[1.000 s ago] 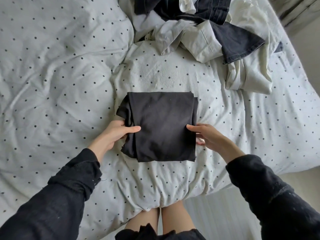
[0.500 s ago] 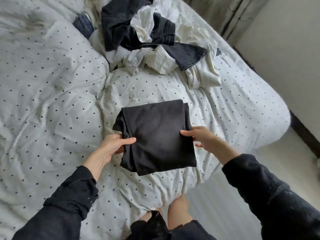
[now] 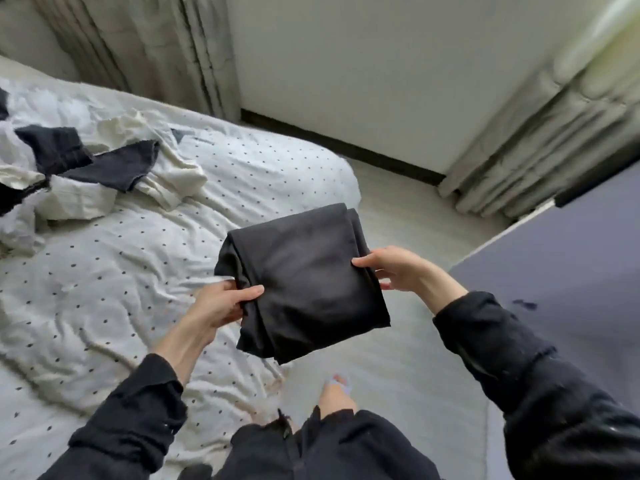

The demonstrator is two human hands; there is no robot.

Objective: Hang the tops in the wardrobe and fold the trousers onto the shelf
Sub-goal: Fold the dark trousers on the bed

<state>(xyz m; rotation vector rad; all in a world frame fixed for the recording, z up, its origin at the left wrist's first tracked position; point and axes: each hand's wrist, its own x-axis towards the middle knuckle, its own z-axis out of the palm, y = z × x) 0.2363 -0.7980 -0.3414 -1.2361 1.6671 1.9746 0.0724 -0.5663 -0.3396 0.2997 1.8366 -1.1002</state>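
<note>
**Folded trousers held in both hands beside the bed**

The trousers [image 3: 304, 285], black and folded into a thick rectangle, sit at the centre of the frame, held in the air past the lower right corner of the bed [image 3: 104, 306] and above the pale floor [image 3: 398, 358]. They tilt, with the upper right corner higher than the lower left, and the stacked layers show along the left edge.

The left hand [image 3: 221, 306] grips the left edge: the thumb lies flat on top of the cloth and the fingers curl underneath, out of sight. The right hand [image 3: 398, 268] pinches the right edge the same way, thumb on top and fingers below. Both arms wear black sleeves that come in from the bottom corners of the frame.

Below the trousers, at bottom centre, a bare foot [image 3: 337, 386] stands on the floor.

The bed fills the left of the frame, covered by a white quilt with small dark dots, creased all over. At upper left on the quilt lies a heap of clothes [image 3: 86, 174], cream and dark pieces tangled together.

Curtains [image 3: 156, 46] hang at top left and another set at upper right. Between them runs a white wall with a dark skirting. A grey-blue panel [image 3: 571, 271] fills the right edge.
</note>
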